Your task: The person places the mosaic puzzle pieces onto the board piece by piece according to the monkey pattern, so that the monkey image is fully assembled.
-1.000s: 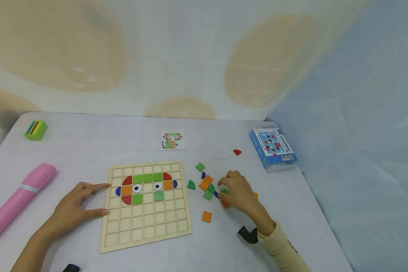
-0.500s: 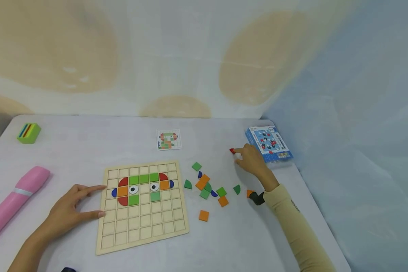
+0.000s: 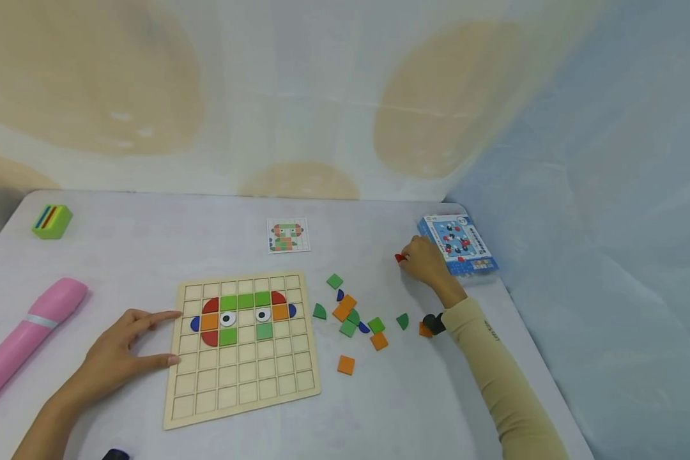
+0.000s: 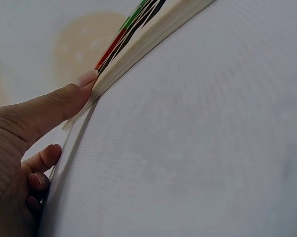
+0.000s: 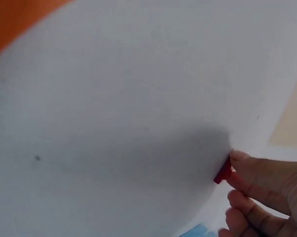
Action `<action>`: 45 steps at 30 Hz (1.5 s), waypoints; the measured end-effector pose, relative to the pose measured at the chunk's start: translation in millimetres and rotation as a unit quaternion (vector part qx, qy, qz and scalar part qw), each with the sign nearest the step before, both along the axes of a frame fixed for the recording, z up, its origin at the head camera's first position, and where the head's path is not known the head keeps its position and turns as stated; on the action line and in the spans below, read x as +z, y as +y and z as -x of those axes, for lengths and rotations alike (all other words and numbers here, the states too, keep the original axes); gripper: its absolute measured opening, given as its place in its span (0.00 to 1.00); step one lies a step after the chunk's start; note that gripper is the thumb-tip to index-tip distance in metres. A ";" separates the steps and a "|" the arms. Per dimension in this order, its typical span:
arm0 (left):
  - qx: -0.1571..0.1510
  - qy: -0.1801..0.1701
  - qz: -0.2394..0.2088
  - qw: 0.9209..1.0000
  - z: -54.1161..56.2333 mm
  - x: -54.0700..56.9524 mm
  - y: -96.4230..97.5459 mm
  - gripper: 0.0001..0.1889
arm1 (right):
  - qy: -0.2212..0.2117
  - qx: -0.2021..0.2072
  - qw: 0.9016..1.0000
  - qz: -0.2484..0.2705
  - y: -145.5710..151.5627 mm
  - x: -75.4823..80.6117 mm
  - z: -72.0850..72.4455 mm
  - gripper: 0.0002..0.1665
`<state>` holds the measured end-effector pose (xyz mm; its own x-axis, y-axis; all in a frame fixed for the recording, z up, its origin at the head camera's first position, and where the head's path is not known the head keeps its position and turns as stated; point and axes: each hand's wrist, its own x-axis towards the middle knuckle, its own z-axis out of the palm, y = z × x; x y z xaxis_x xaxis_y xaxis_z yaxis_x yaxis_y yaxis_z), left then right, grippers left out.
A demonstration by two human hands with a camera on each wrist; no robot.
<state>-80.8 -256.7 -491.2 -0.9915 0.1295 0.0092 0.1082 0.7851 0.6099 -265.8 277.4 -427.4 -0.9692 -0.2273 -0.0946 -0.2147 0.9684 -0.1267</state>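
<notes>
My right hand (image 3: 424,260) pinches a red quarter-circle tile (image 3: 400,258) between thumb and finger. In the right wrist view that red tile (image 5: 223,170) stands tilted against the white surface. At the left edge of the wooden grid board (image 3: 247,399), my left hand (image 3: 117,351) touches the side with an outstretched thumb and forefinger. The left wrist view shows the thumb (image 4: 54,108) against the board's edge (image 4: 138,52). Set in the grid are red, orange, green and blue tiles around two round eye tiles (image 3: 227,319).
Loose green, orange and blue tiles (image 3: 346,365) lie right of the board. A pattern card (image 3: 288,236) is behind it. The blue box (image 3: 460,246) sits by my right hand. Further left are a pink wrapped object (image 3: 29,345) and a green block (image 3: 54,222).
My right hand has moved from the loose tiles up and right to the red quarter-circle tile and now pinches it. The left hand has stayed at the board's edge.
</notes>
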 end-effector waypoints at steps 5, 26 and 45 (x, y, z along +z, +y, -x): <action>0.000 -0.005 0.005 1.000 0.6 0.1 -0.3 0.41 | -0.075 -0.037 0.995 0.047 0.4 5.6 1.9 0.12; 0.009 -0.007 0.010 1.000 -4.2 -1.9 0.0 0.42 | -0.077 -0.030 0.981 0.178 -71.8 19.7 -73.0 0.13; 0.008 0.004 0.005 1.000 1.1 -0.2 7.6 0.42 | -0.073 0.084 0.983 0.144 -182.4 -0.3 -126.7 0.14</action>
